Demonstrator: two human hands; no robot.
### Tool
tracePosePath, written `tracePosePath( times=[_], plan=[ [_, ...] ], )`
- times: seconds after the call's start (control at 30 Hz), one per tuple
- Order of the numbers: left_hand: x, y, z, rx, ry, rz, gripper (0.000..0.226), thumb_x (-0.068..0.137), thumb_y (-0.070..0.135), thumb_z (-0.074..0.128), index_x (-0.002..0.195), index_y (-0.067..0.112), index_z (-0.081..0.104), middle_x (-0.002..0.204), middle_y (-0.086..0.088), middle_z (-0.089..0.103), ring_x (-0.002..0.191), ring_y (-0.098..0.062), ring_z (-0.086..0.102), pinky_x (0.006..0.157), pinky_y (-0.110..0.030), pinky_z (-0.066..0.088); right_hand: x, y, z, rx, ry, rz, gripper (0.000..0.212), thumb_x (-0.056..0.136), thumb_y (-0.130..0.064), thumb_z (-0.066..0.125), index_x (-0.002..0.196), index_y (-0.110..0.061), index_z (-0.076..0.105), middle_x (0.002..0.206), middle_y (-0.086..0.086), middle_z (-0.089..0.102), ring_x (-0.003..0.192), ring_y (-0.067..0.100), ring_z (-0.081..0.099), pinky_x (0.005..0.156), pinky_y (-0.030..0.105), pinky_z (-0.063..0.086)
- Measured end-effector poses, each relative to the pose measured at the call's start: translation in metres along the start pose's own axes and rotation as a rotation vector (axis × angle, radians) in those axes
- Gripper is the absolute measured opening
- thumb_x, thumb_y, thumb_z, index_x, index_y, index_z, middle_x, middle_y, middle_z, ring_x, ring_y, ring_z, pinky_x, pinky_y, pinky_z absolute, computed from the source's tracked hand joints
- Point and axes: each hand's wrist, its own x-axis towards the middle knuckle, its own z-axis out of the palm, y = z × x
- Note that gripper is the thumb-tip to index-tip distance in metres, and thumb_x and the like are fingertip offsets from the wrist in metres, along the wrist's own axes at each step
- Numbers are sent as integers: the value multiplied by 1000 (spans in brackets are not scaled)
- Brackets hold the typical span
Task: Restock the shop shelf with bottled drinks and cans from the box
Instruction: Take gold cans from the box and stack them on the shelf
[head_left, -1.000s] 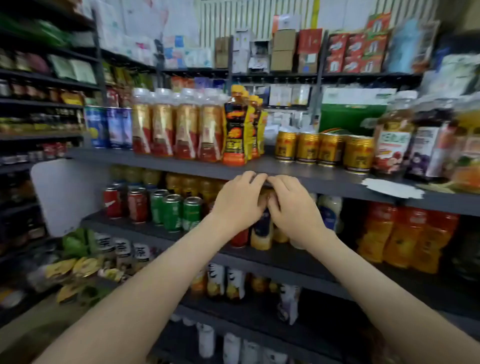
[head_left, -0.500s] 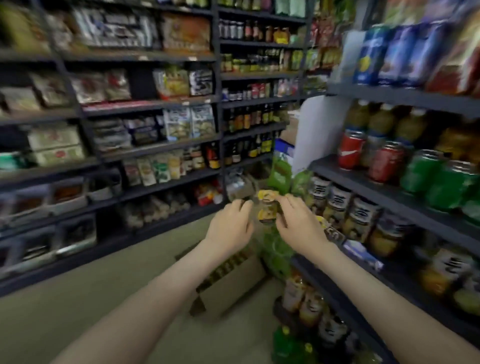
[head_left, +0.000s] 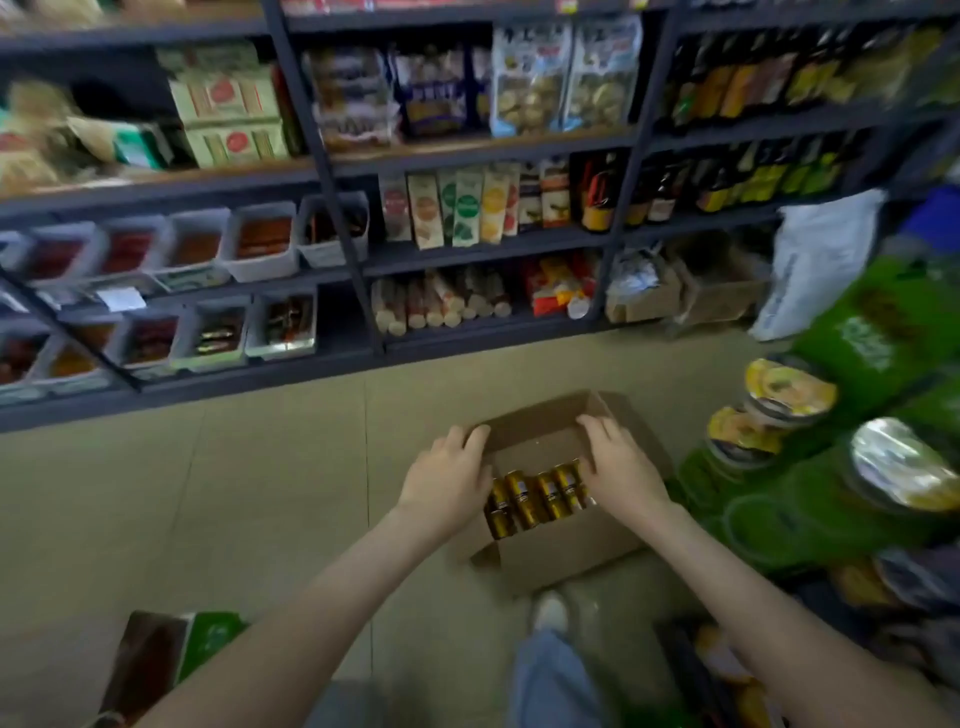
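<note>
Open cardboard box sits on the floor, lower centre of frame, flaps up. Inside it is a row of gold-and-dark cans, upright, packed against the near wall; the far half of the box is bare.

Left grip is over the left edge of the box, palm down, fingers loose and spread, released, grasping nothing visible. Its thumb side is just beside the leftmost can; can't tell if it touches.

Right grip is over the right side of the box, fingers stretched toward the far wall, released, nothing held. Its palm edge is close over the rightmost can; contact unclear.

Shoe and a trouser leg are just below the box.

Right edge: green packs and lidded tubs, blurred. Top half: dark shelves with snack packets, bins and bottles. White bag upper right. Green-and-brown carton lower left.
</note>
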Motion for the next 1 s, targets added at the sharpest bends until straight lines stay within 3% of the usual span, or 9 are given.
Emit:
tracePosePath(
  times=[0.23,0.3,0.47,0.6,0.7,0.8,0.9,1.0],
  plan=[
    [158,-69,126,-107,-302,-261,49,99,26,38,146,17,27,145,-6,36,123,-29,46,96,-37,41,155,88,124,57,-359,151,62,94,-14,53,148,-19,23,148,6,34,126,22,45,98,32,43],
    [187,-86,179,-153,-345,-306,52,98,26,39,147,18,25,144,-5,37,123,-28,47,97,-35,40,179,115,173,87,-454,218,68,93,-11,54,150,-25,19,147,4,34,117,19,52,92,32,49],
    [242,-137,347,-222,-469,-386,57,97,25,42,150,22,21,146,-4,35,125,-26,44,103,-36,38,228,182,330,111,-617,357,73,92,-5,53,152,-24,15,152,7,28,124,23,48,95,32,45],
    [267,-172,462,-221,-448,-357,55,92,19,49,146,15,36,144,-10,43,128,-31,43,105,-43,40,258,223,451,142,-661,421,73,93,-13,55,152,-22,12,146,10,36,128,29,43,98,38,42],
    [280,-191,520,-193,-344,-255,54,81,18,49,134,6,52,132,-20,54,118,-42,53,96,-53,48,280,245,521,104,-712,457,81,93,-30,57,152,-21,2,146,12,37,129,32,42,97,40,41],
    [286,-206,558,-35,-326,-125,54,81,27,42,126,3,59,121,-20,62,117,-43,56,99,-65,35,291,256,569,52,-857,432,105,86,-42,64,148,-27,-19,155,16,18,138,38,27,109,44,29],
    [289,-205,579,87,-351,-11,53,77,23,60,127,4,59,123,-20,62,124,-40,51,104,-67,16,290,258,595,71,-850,439,115,83,-28,71,146,-28,-25,153,18,16,135,38,31,103,46,36],
    [291,-195,584,44,-367,-69,59,75,18,66,131,4,55,126,-22,59,129,-41,46,110,-61,12,290,258,595,130,-781,481,116,79,-19,75,148,-28,-18,149,17,23,134,36,32,100,46,39]
  ],
)
